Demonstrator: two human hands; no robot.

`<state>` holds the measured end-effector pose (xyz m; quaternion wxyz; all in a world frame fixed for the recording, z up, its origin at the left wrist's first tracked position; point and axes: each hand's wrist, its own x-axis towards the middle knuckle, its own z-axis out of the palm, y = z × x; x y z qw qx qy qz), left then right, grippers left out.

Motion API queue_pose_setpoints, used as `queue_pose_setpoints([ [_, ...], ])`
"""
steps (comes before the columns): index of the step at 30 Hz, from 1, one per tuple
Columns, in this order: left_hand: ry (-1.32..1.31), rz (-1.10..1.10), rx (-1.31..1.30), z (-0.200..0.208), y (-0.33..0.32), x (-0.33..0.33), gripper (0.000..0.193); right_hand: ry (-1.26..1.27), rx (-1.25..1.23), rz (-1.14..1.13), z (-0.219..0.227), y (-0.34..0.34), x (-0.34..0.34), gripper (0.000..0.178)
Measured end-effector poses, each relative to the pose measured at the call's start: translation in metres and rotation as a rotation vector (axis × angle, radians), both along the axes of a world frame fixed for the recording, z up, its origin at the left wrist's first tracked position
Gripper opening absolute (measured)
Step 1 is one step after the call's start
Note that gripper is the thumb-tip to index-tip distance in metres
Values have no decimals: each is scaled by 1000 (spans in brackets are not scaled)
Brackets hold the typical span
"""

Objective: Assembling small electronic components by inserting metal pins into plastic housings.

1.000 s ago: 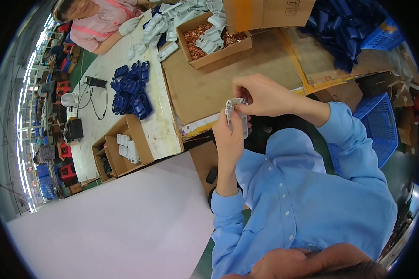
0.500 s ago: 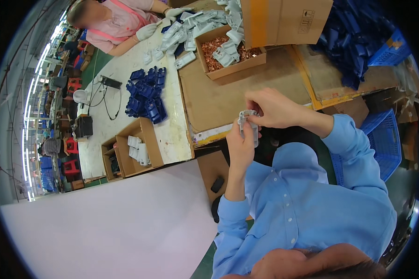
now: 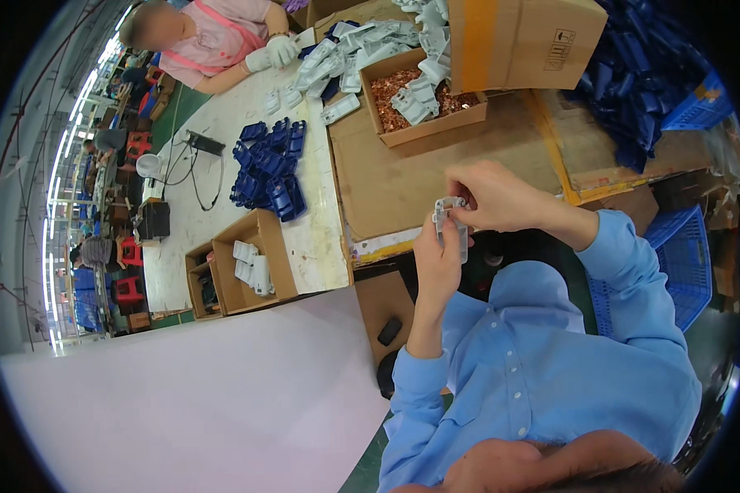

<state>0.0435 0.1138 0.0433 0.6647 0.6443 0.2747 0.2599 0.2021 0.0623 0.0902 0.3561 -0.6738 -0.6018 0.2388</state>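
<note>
My left hand is wrapped round a pale grey plastic housing, held up just off the near edge of the workbench. From the right, my right hand reaches over with thumb and forefinger pinched together at the housing's upper end. Whatever sits between those fingertips is too small or too covered to make out. Beyond my hands on the bench, an open cardboard box holds small copper-coloured parts, with a few grey housings lying on top of them.
Grey housings are heaped at the back, near a gloved co-worker. Blue housings lie in a pile on the left. A divided carton stands at the bench corner. On the right are a large carton and a blue crate.
The view has shifted slightly, so the bench appears a little further right. My hands keep the same hold on the housing. The co-worker's gloved hands have come together.
</note>
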Motion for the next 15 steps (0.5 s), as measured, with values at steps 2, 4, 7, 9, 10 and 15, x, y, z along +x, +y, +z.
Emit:
queue_pose_setpoints([
  [2,-14,29,2,0,6,3,26,29,-4,-8,-1,6,-1,22],
  [4,41,22,17,-2,15,5,25,-52,120,-79,-7,10,-4,21],
  [7,83,65,27,1,25,4,26,14,128,-81,-3,20,-2,21],
  [9,101,86,198,-2,31,-3,26,9,119,-78,-4,31,0,22],
  [10,116,102,369,-3,34,-7,27,3,108,-79,-5,37,1,23],
  [15,283,169,245,-3,83,-37,24,-13,97,85,-6,84,23,27],
])
